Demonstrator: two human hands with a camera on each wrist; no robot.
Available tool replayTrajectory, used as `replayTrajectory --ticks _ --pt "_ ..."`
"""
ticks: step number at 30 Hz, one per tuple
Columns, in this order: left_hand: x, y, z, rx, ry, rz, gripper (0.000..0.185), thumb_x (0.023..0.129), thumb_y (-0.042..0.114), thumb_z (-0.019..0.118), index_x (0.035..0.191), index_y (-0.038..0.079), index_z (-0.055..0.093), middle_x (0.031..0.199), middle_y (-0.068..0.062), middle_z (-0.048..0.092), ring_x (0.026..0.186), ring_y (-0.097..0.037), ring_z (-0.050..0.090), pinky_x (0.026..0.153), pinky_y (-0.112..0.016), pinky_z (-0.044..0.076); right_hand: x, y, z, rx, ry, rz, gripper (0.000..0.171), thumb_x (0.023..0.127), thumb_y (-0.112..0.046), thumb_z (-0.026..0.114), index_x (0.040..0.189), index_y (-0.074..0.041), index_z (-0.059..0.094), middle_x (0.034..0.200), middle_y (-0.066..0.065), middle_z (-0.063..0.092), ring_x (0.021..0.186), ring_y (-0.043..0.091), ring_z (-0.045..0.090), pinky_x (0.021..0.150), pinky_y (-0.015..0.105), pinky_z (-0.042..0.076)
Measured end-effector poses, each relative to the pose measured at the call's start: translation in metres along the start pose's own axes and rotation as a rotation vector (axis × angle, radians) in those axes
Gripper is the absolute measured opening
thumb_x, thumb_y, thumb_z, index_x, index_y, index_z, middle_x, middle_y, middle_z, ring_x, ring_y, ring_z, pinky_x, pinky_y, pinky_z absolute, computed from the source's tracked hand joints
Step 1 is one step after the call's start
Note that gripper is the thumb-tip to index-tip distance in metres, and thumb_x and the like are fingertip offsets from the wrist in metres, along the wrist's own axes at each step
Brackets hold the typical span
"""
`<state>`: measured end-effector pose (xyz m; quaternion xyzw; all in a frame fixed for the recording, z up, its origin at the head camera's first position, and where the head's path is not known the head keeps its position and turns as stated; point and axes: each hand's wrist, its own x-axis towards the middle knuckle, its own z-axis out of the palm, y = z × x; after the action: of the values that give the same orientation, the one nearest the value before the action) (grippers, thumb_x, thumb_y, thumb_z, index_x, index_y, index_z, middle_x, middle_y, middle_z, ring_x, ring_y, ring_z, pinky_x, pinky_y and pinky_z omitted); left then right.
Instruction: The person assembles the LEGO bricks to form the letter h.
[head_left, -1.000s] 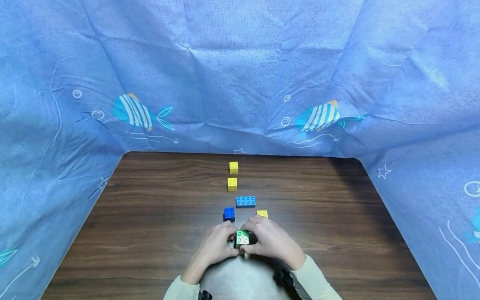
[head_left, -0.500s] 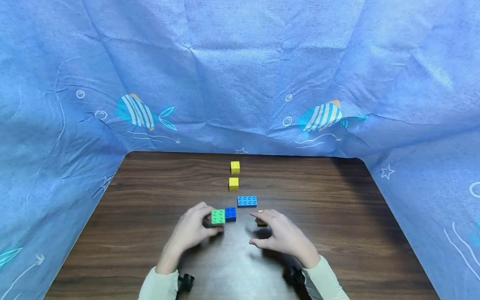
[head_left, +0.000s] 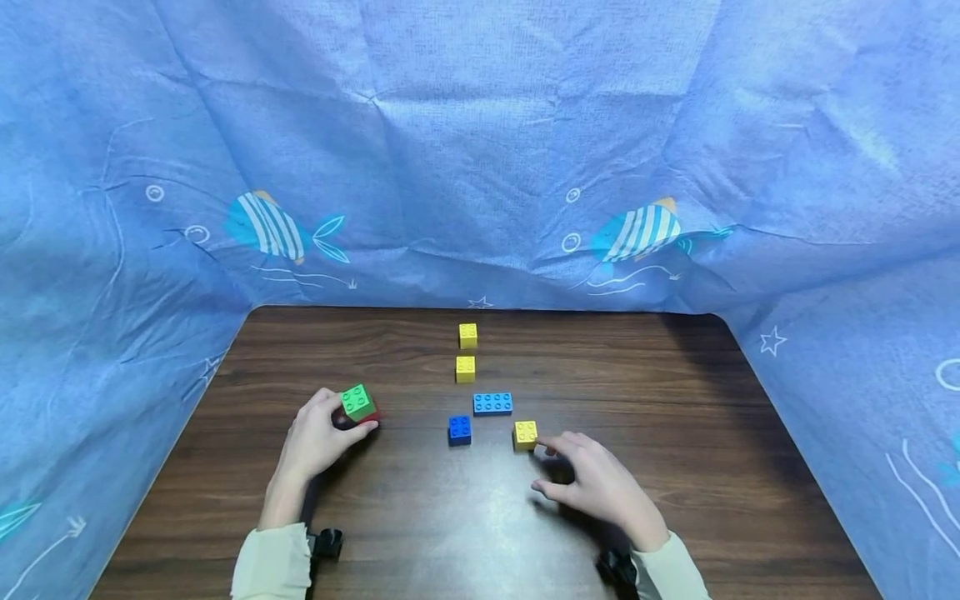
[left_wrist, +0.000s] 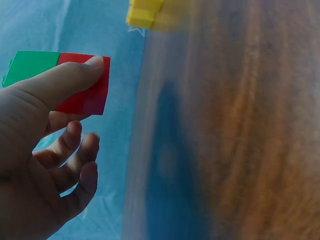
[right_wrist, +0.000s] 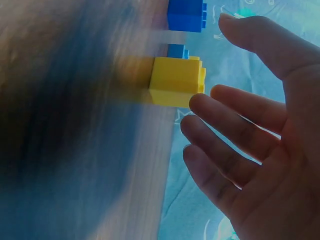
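Between thumb and fingers, my left hand [head_left: 315, 437] pinches a two-brick stack over the left half of the table. A green brick [head_left: 357, 400] tops the stack, and a red brick [left_wrist: 95, 100] is joined beneath it; the thumb presses the red one in the left wrist view. Beside a yellow brick [head_left: 525, 435] is my right hand [head_left: 596, 483], its fingers loosely spread and holding nothing. The index fingertip appears very near that brick; whether they touch I cannot tell. A dark blue brick [head_left: 460, 430] lies left of the yellow one.
A long light blue brick [head_left: 492, 404] lies just behind the dark blue one. Farther back, two yellow bricks, a nearer one [head_left: 465, 369] and a farther one [head_left: 468, 336], stand in line. Blue fish-print cloth [head_left: 480, 167] borders the wooden table [head_left: 637, 375] behind and at the sides.
Both hands were together at the green brick. My left hand has carried the stack left and away from me; my right hand has let go and moved right, beside the yellow brick.
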<state>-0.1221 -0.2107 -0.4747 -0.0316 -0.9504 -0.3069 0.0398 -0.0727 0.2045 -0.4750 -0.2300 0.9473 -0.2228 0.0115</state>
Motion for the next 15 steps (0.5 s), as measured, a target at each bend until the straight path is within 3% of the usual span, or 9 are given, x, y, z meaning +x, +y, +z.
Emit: replayTrajectory --ticks 8,15 --pt "0.002 -0.009 0.008 0.006 -0.009 -0.035 0.04 0.082 0.034 0.085 0.103 0.003 0.071 0.089 -0.007 0.054 0.075 -0.018 0.048 0.064 -0.032 0.04 0.0 -0.002 0.001 0.032 -0.142 0.108 0.063 0.084 -0.045 0.081 0.136 -0.015 0.062 0.124 0.005 0.068 0.114 0.024 0.064 0.095 0.048 0.054" --pt "0.005 -0.018 0.015 0.0 -0.04 -0.082 0.043 0.084 0.037 0.084 0.106 0.003 0.07 0.092 -0.008 0.054 0.077 -0.02 0.048 0.064 -0.032 0.039 -0.002 -0.004 0.002 0.051 -0.144 0.135 0.064 0.083 -0.044 0.082 0.137 -0.016 0.06 0.126 0.006 0.067 0.116 0.025 0.063 0.095 0.05 0.053"
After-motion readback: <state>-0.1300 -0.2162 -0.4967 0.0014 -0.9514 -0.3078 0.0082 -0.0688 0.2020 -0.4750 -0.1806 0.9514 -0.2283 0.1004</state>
